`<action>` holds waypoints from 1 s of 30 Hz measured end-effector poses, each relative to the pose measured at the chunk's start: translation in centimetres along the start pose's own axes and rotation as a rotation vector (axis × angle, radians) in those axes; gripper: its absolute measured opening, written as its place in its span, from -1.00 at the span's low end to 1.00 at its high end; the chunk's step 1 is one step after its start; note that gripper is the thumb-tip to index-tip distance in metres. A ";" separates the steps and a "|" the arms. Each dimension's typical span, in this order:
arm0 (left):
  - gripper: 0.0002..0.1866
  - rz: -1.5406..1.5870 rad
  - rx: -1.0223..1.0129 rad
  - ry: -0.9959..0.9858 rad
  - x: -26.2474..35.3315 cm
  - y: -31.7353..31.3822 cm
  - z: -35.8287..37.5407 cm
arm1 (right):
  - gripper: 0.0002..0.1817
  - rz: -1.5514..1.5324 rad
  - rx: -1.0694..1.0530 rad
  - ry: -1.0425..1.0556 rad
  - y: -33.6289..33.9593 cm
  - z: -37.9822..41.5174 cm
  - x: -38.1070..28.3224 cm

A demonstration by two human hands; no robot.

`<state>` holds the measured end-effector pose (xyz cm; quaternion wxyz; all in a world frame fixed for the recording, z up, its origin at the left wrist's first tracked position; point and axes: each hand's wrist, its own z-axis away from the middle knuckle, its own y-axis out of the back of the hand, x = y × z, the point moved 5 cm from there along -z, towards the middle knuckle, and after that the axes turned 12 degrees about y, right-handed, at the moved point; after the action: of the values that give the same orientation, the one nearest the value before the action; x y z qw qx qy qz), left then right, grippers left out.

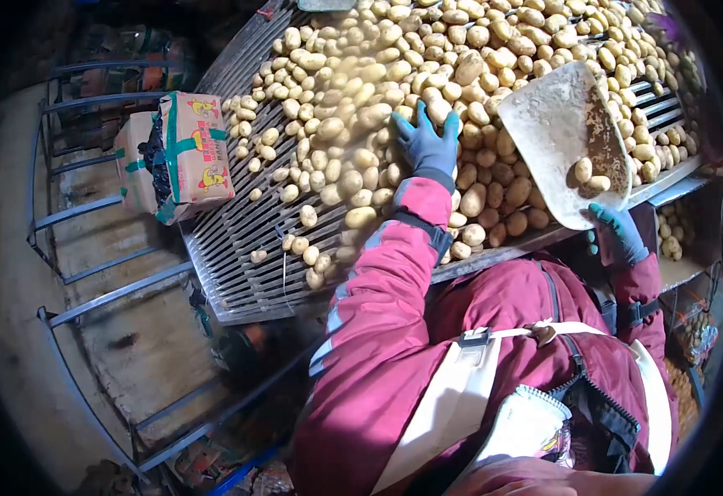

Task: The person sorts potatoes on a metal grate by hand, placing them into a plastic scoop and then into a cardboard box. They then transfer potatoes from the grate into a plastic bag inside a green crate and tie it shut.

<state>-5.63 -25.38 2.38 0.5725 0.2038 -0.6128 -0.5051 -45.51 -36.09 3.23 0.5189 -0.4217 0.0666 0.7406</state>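
My left hand (429,149), in a blue-grey glove with green fingertips, rests on a heap of potatoes (468,68) with its fingers spread. To the right, my gloved right hand (620,234) grips the near edge of a worn, whitish scoop (552,124). Two loose potatoes (599,184) lie in the scoop near that hand, and brown dirt stains its inside. The scoop lies tilted over the heap. Part of my right thumb and the lower fingers is hard to make out beneath its rim.
The potatoes spread over a slatted metal table (229,277), thinning out toward the left. A cardboard box (200,153) with green tape stands at its left edge. Blue metal rails (88,202) run along the left. More potatoes (670,231) sit in a compartment below right.
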 end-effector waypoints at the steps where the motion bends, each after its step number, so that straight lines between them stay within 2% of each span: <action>1: -0.07 0.015 -0.016 0.070 0.4 -0.1 0.2 | -0.64 -0.004 0.019 0.033 0.2 -0.1 -1.0; 2: -0.07 0.034 -0.030 0.136 0.8 -0.3 0.4 | -0.64 -0.012 0.008 0.032 1.0 -0.5 -1.9; 4: -0.08 0.034 -0.003 0.136 1.5 -0.7 0.6 | -0.63 0.052 -0.059 -0.041 1.9 -1.3 -2.9; 8: -0.07 -0.022 0.002 0.081 2.8 -1.8 2.2 | -0.63 -0.147 0.007 0.097 3.7 -3.4 -3.2; 12: -0.02 -0.149 -0.001 0.061 4.8 -4.4 3.6 | -0.60 -0.128 -0.033 0.073 5.0 -4.6 -4.8; 14: -0.04 -0.025 0.037 0.040 6.3 -6.1 3.9 | -0.58 -0.087 -0.016 0.116 5.2 -4.9 -5.4; 15: -0.07 0.104 0.095 -0.126 6.9 -7.2 3.7 | -0.58 -0.085 -0.018 0.108 5.1 -4.8 -5.4; 16: -0.11 0.234 -0.025 -0.052 8.3 -7.6 3.6 | -0.58 -0.108 -0.004 0.111 5.1 -4.7 -5.6; 17: -0.15 0.102 0.009 -0.109 11.0 -7.7 3.4 | -0.59 -0.130 0.011 0.121 5.3 -4.7 -5.9; 20: -0.25 0.109 0.042 -0.170 13.9 -10.7 0.6 | -0.56 -0.143 0.019 0.122 7.5 -4.8 -5.3; 22: -0.21 0.208 0.017 -0.124 15.5 -12.3 -1.1 | -0.55 -0.159 0.046 0.116 8.9 -4.7 -4.7; 23: -0.13 0.018 0.013 -0.028 16.4 -13.3 -1.3 | -0.56 -0.159 0.076 0.112 9.8 -4.5 -4.4; 27: -0.02 0.031 -0.004 -0.081 20.6 -16.3 -1.4 | -0.61 -0.133 0.152 0.146 9.9 -3.0 -6.4; 28: 0.03 0.070 0.021 -0.168 22.3 -16.6 -1.0 | -0.61 -0.096 0.169 0.141 10.5 -2.6 -6.5; 30: -0.05 -0.008 -0.008 -0.298 24.2 -17.9 0.8 | -0.59 -0.128 0.198 0.124 11.3 -2.6 -6.3</action>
<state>-18.55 -52.39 -0.73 0.4741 0.1269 -0.6881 -0.5344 -52.73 -47.09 2.17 0.5990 -0.4165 0.1444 0.6685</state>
